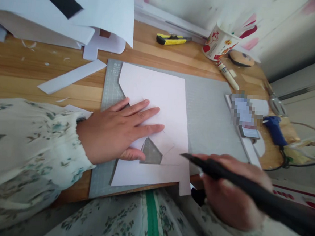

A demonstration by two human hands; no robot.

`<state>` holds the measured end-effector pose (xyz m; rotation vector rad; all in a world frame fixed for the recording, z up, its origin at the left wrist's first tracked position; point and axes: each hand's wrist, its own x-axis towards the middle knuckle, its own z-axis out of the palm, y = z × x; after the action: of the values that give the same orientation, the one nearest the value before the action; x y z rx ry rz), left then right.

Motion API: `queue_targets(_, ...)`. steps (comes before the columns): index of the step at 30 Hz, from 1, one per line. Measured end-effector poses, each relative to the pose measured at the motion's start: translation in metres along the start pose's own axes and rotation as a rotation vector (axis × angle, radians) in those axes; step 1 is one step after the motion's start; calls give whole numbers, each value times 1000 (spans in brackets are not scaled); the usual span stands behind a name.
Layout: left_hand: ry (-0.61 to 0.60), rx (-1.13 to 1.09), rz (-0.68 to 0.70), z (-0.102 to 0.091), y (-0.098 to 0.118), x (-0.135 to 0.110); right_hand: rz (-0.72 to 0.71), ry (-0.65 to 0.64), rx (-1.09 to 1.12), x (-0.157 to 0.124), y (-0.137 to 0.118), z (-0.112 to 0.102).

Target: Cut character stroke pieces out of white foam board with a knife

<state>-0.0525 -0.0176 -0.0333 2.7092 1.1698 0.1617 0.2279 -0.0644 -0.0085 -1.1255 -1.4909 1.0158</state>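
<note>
A sheet of white card (160,85) lies on a grey cutting mat (207,111). The mat shows through a cut-out in its lower part, and thin cut lines run to the right of that hole. My left hand (118,129) presses flat on the card's left side, fingers spread, thumb beside the hole. In my right hand (233,193) is a slim black craft knife (224,174), gripped like a pen. Its pointed tip is over the card's lower right, just right of the cut lines; I cannot tell whether it touches.
A white card strip (72,76) and paper scraps lie left of the mat. Large white sheets (109,5) stand at the back left. Behind are a yellow utility knife (171,40) and a paper cup (219,43). A phone (244,110) and blue glue gun (273,129) are right.
</note>
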Motion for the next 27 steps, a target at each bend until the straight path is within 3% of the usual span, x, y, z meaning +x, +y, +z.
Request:
queue_targets(2,-5,3,6,-1,0,0,57,197,198,3,-5,-4)
queue_targets(4,-2,6,-14,-3,-3,1,212,212,303,3,-11,-10)
queue_targets(8,102,37,-239,-13,-19,7,691,-214,409,-12,-19,-16)
queue_targets(10,121,79,-346,-18,-29,10,792,-313,469,-20,-20,-13)
queue_targets(15,5,189,-343,-24,-46,12,755,-147,529,-21,-21,-7)
queue_targets(21,-21,343,-287,-39,-34,7,692,252,462,0,-3,-21)
queue_targets(25,-29,255,-324,-52,-29,7,420,630,426,17,9,-21)
queue_targets(27,20,249,-343,-53,-37,11,325,681,377,24,11,-17)
